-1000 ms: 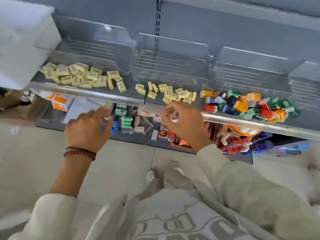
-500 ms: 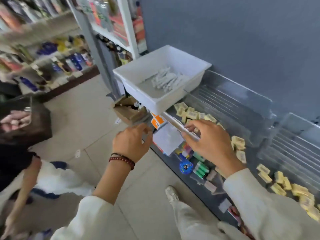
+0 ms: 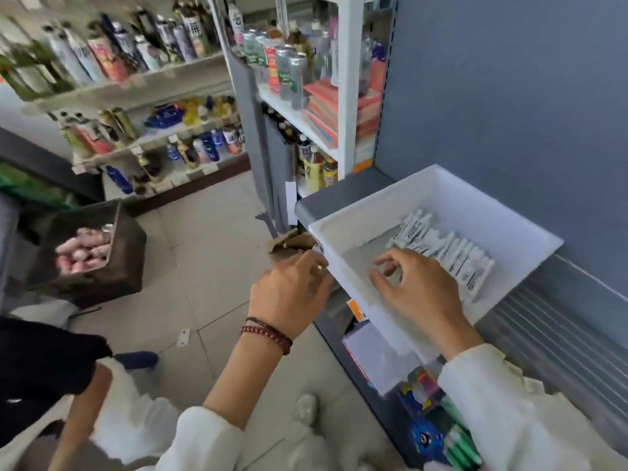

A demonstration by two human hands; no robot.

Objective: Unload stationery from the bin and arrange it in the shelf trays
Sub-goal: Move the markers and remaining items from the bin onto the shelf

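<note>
White sticks [image 3: 445,253] lie side by side in the white bin [image 3: 482,212], centre right, with their long axes slanting toward the upper right. The right hand [image 3: 418,290] hovers just lower-left of them, fingers loosely bent, empty. The left hand [image 3: 289,290] curls at the bin's near corner; grip unclear.

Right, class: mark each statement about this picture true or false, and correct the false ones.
1. The right hand reaches into the white bin. True.
2. The bin holds yellow erasers. False: it holds white packets.
3. The wrist of the left hand wears bracelets. True.
4. The bin stands on the floor. False: it sits on the grey shelf.
5. The left hand is deep inside the bin. False: it is outside, at the bin's near corner.
</note>
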